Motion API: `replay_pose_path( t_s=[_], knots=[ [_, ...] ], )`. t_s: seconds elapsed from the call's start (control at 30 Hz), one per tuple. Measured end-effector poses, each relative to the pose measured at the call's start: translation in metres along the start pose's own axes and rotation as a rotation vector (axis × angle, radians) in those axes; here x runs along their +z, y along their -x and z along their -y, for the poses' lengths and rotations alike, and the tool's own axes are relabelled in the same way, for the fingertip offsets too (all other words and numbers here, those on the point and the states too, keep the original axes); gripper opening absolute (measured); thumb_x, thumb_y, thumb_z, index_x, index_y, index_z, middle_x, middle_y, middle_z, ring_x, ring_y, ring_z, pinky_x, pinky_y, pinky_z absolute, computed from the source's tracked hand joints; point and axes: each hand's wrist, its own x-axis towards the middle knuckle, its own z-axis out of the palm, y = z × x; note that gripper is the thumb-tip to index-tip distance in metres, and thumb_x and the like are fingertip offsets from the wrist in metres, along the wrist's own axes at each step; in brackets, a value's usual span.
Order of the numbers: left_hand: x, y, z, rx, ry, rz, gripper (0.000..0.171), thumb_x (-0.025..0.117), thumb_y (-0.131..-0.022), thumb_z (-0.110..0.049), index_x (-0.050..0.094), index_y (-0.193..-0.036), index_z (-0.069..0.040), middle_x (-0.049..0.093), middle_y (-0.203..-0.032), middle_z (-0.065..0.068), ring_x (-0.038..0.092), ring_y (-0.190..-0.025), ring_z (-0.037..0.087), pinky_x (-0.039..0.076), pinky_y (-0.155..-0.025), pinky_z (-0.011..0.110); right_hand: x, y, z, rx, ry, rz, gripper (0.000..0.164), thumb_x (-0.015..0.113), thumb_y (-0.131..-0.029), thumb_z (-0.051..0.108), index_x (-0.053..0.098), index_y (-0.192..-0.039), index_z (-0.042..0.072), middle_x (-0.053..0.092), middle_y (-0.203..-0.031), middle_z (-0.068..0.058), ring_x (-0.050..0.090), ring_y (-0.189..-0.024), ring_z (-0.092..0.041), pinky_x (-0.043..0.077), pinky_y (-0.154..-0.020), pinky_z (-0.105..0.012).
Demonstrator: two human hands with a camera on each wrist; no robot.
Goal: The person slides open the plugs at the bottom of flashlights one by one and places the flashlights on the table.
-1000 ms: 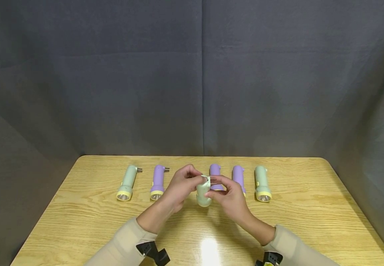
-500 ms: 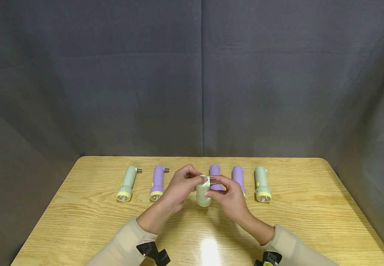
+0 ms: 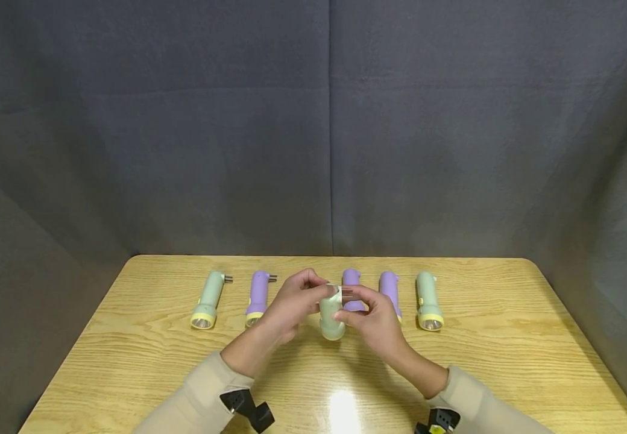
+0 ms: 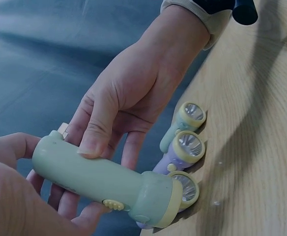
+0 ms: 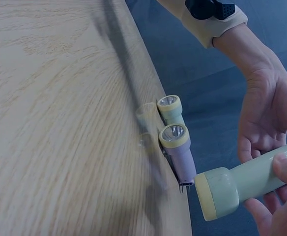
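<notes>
A pale green flashlight (image 3: pixel 331 322) with a yellow lens rim is held above the table's middle, tail end up in the head view. Two metal prongs (image 3: pixel 348 294) stick out sideways from its tail. My left hand (image 3: pixel 294 304) grips the tail end, its thumb near the prongs. With thumb and fingers, my right hand (image 3: pixel 377 322) pinches the body from the other side. The left wrist view shows the flashlight (image 4: pixel 99 172) lengthwise, with a ribbed yellow switch (image 4: pixel 113 204) on its side. Fingers hide part of the tail.
On the wooden table (image 3: pixel 509 361) at left lie a green flashlight (image 3: pixel 209 298) and a purple flashlight (image 3: pixel 258 292), prongs out. To the right lie two purple flashlights, one partly hidden (image 3: pixel 351 277), one nearer the edge (image 3: pixel 389 289), and a green flashlight (image 3: pixel 427 295). Dark curtains (image 3: pixel 313 150) surround the table.
My left hand has shifted very slightly to the left and looks blurred. The held flashlight's lower end sits a touch lower. My right hand stays almost still.
</notes>
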Motion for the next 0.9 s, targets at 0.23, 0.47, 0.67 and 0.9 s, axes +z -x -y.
replay_pose_path(
  t_s=[0.23, 0.47, 0.67, 0.9],
  knots=[
    [-0.002, -0.003, -0.003, 0.013, 0.006, 0.022, 0.015, 0.068, -0.099, -0.017, 0.062, -0.101, -0.003, 0.063, -0.104, 0.006, 0.061, -0.096, 0.018, 0.055, -0.091, 0.038, -0.001, -0.004, 0.004, -0.002, 0.023, -0.029, 0.035, 0.08, -0.081, -0.008, 0.072, -0.115, -0.005, 0.071, -0.116, -0.018, 0.066, -0.101, -0.009, 0.061, -0.08, -0.029],
    [-0.007, -0.006, -0.002, 0.028, 0.033, 0.093, 0.021, 0.062, -0.104, -0.02, 0.061, -0.114, -0.002, 0.063, -0.115, 0.007, 0.061, -0.106, 0.018, 0.053, -0.099, 0.042, -0.007, -0.006, 0.009, 0.013, 0.037, -0.037, 0.03, 0.079, -0.084, -0.005, 0.072, -0.113, -0.005, 0.071, -0.115, -0.016, 0.065, -0.102, -0.012, 0.061, -0.081, -0.029],
    [-0.012, -0.008, 0.001, 0.072, 0.064, 0.166, 0.032, 0.062, -0.103, -0.013, 0.057, -0.13, 0.003, 0.062, -0.119, 0.009, 0.061, -0.109, 0.018, 0.054, -0.099, 0.04, -0.01, -0.007, 0.009, 0.038, 0.027, -0.043, 0.03, 0.078, -0.085, -0.002, 0.072, -0.114, -0.005, 0.073, -0.11, -0.011, 0.065, -0.102, -0.013, 0.061, -0.08, -0.029],
    [-0.016, -0.008, 0.004, 0.089, 0.06, 0.217, 0.042, 0.062, -0.102, -0.007, 0.053, -0.142, 0.001, 0.058, -0.134, 0.015, 0.059, -0.121, 0.024, 0.052, -0.103, 0.04, -0.011, -0.007, 0.011, 0.041, 0.009, -0.059, 0.025, 0.077, -0.086, -0.003, 0.072, -0.11, -0.006, 0.073, -0.107, -0.017, 0.065, -0.099, -0.015, 0.06, -0.082, -0.028]
  ],
)
